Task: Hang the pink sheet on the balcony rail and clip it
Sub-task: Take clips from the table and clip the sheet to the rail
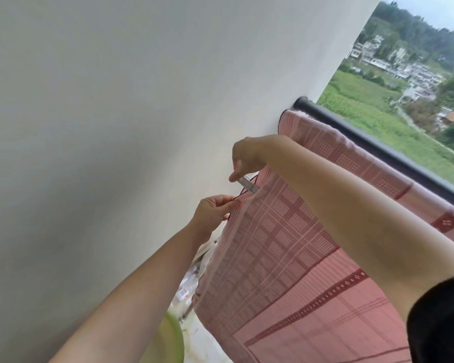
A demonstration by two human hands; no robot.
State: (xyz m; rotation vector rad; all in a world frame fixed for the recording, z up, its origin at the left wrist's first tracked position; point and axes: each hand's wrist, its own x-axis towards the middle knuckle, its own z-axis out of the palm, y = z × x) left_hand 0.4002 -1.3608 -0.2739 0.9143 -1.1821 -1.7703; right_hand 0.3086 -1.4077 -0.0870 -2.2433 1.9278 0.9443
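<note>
The pink checked sheet (294, 247) is draped over the dark balcony rail (372, 137) and hangs down on my side. My right hand (249, 155) reaches across from the right and pinches a small white clip (248, 184) at the sheet's left edge, close to the wall. Just below it, my left hand (212, 209) grips the dark-hemmed edge of the sheet between thumb and fingers. The clip's jaws meet the cloth, but whether they grip it is too small to tell.
A white wall (116, 127) fills the left side, right beside both hands. A green basin (172, 339) sits low under my left forearm, with white clutter (194, 281) behind it. Beyond the rail lie green fields and houses (404, 72).
</note>
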